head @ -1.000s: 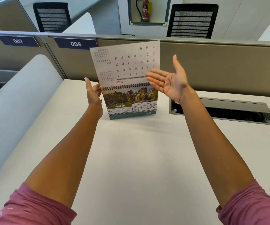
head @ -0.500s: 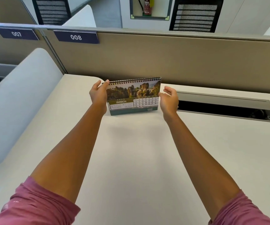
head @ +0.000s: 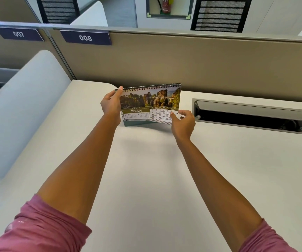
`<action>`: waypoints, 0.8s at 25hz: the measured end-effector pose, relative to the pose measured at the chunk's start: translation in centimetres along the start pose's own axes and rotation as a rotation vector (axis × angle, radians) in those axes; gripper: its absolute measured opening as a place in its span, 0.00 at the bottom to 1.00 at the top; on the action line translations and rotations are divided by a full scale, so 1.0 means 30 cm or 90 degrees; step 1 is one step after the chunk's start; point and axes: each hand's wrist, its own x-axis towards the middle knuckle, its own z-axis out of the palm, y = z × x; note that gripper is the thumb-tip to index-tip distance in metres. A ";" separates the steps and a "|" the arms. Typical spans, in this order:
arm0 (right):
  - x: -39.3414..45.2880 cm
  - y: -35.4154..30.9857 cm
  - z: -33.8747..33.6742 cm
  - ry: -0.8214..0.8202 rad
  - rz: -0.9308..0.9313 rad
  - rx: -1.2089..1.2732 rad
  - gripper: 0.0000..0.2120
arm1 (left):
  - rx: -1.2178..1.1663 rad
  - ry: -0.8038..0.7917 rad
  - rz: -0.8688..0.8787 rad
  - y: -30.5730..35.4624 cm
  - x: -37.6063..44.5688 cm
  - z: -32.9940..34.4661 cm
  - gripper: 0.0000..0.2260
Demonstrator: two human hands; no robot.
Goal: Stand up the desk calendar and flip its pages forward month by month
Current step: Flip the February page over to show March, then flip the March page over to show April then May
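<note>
- The desk calendar (head: 150, 104) stands upright on the white desk (head: 146, 179), toward its far side, just in front of the beige partition (head: 183, 60) and left of the open cable hatch (head: 252, 115). The front page shows March.
- The left hand (head: 111, 104) grips the calendar's top left corner at the spiral binding (head: 152, 86), thumb on the front.
- The right hand (head: 183, 122) pinches the lower right corner of the March page, which bows away from the base; the fingertips (head: 172, 114) press on the date grid.
- Judged from its look, the calendar is light and would slide or tip under a sideways push, so steadying it at the binding makes sense.
- The pages look thin and flexible, likely to crease or tear at the spiral holes if pulled hard.
- The best hold for turning is a free bottom corner, lifting the page up and over the binding.
</note>
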 end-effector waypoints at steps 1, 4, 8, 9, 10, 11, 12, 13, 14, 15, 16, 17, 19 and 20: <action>0.004 0.003 -0.008 0.009 0.010 0.007 0.13 | 0.000 0.001 -0.001 0.001 -0.001 0.000 0.18; 0.010 0.010 -0.027 -0.005 0.001 -0.013 0.13 | -0.001 0.002 -0.002 0.002 -0.003 -0.002 0.20; 0.005 0.006 -0.042 -0.019 -0.013 -0.018 0.11 | -0.003 0.005 -0.006 0.003 -0.008 -0.001 0.19; 0.005 0.002 -0.047 -0.030 -0.013 -0.016 0.11 | -0.003 0.004 -0.005 0.005 -0.011 -0.001 0.19; 0.007 -0.003 -0.054 -0.051 -0.010 -0.007 0.11 | -0.002 0.002 -0.003 0.007 -0.014 -0.001 0.19; 0.010 -0.010 -0.064 -0.082 0.005 0.017 0.11 | 0.000 -0.001 0.001 0.010 -0.017 -0.002 0.19; 0.011 -0.021 -0.075 -0.121 0.034 0.061 0.11 | 0.002 -0.001 0.008 0.016 -0.018 -0.004 0.20; 0.012 -0.034 -0.090 -0.161 0.071 0.115 0.11 | 0.006 0.002 0.016 0.023 -0.017 -0.009 0.21; 0.013 -0.052 -0.107 -0.197 0.102 0.158 0.11 | 0.010 0.009 0.023 0.030 -0.012 -0.015 0.23; 0.014 -0.071 -0.127 -0.231 0.121 0.182 0.12 | 0.014 0.014 0.028 0.036 -0.005 -0.022 0.23; 0.016 -0.091 -0.146 -0.265 0.130 0.195 0.13 | 0.014 0.014 0.031 0.042 0.004 -0.030 0.21; 0.018 -0.111 -0.163 -0.299 0.134 0.208 0.16 | 0.011 0.011 0.031 0.047 0.011 -0.037 0.18; 0.025 -0.153 -0.194 -0.360 0.132 0.244 0.25 | -0.007 0.008 0.019 0.053 0.016 -0.048 0.13; 0.029 -0.176 -0.206 -0.380 0.132 0.271 0.29 | -0.020 0.010 0.005 0.051 0.016 -0.052 0.13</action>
